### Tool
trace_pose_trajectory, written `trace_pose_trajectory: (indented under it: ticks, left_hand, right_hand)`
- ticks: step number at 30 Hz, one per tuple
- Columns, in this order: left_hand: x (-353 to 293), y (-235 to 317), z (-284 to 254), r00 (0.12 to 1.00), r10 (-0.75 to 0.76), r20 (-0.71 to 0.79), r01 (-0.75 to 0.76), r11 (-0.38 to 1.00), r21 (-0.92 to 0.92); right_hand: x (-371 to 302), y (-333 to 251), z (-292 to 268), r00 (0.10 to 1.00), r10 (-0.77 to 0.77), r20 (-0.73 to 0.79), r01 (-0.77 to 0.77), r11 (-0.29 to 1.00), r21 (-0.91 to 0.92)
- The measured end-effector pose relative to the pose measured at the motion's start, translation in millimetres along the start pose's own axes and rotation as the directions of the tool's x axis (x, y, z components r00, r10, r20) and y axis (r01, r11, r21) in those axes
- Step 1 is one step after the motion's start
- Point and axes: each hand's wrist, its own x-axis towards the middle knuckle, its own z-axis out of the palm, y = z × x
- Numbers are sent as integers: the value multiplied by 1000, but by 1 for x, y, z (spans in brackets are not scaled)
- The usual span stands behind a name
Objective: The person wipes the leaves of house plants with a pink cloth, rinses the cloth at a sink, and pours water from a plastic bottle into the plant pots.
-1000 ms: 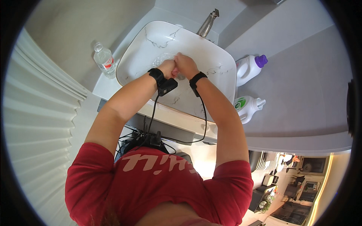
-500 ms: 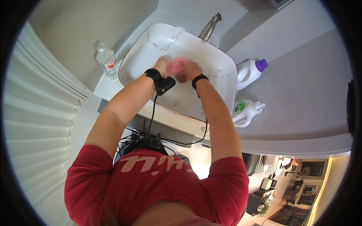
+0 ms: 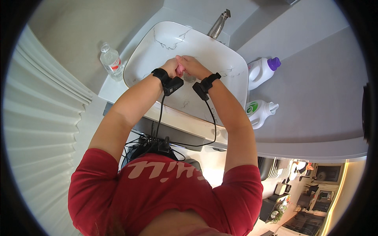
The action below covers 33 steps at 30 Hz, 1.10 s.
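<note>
Both of my hands are together over the white marble-patterned sink (image 3: pixel 204 43), closed on a bunched pink cloth (image 3: pixel 180 70). My left hand (image 3: pixel 170 67) grips it from the left, and my right hand (image 3: pixel 191 66) presses over it from the right. Only a small pink patch shows between the fingers; the rest of the cloth is hidden. Just below the hands lies the drain (image 3: pixel 189 78), partly covered by the right wrist. Each wrist wears a black strap with a small dark device and a cable.
Behind the sink stands a metal faucet (image 3: pixel 219 25). A clear plastic bottle (image 3: pixel 112 63) is on the counter at left. Two white jugs, one purple-capped (image 3: pixel 263 72) and one green-labelled (image 3: pixel 260 113), stand to the right. Cables (image 3: pixel 160 118) hang over the front edge. A white curtain (image 3: pixel 43 126) is at far left.
The pink cloth was spread more openly between the hands and is now squeezed small. My right hand has moved left against the left one, its wrist turning.
</note>
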Motion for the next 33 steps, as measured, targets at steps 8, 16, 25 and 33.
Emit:
trace_pose_trajectory:
  ticks: [8, 16, 25, 33]
  left_hand:
    - [2, -3, 3, 999, 35, 35, -39, 991, 129]
    - [2, 4, -2, 973, 147, -178, -98, 962, 256]
    - [-30, 8, 17, 988, 20, 152, -22, 1000, 15]
    - [-25, 9, 18, 898, -98, 429, 69, 994, 82]
  right_hand:
    - [28, 55, -24, 943, -304, -137, 42, 515, -856]
    - [60, 131, -12, 968, -251, 6, 81, 291, -953]
    - [-10, 14, -22, 997, -63, -50, 68, 991, 117]
    - [-34, 21, -33, 892, -405, -201, 162, 700, -695]
